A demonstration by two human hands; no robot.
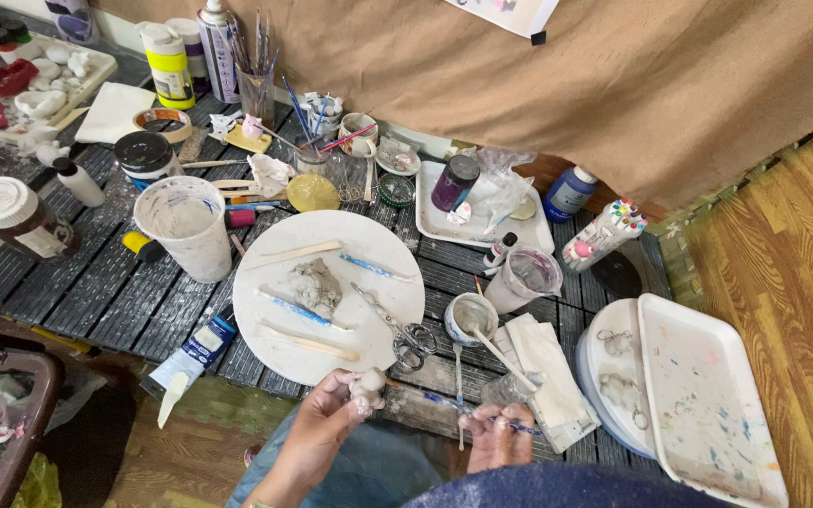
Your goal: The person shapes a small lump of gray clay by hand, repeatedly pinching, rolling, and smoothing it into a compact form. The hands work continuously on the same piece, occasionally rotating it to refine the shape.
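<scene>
Your left hand (326,423) gripped a small clay figure (367,384) at the 6 o'clock edge of the round white board (369,246). Your right hand (496,435) pinched a thin brush (444,403), its tip pointing toward the figure at 9 o'clock. A clay lump (316,284) and scissors (397,331) lay on the board, on the dark slatted surface (96,292).

Left hand (331,414) pinches a small clay figure (366,384); right hand (498,433) holds a thin brush (468,409).
</scene>
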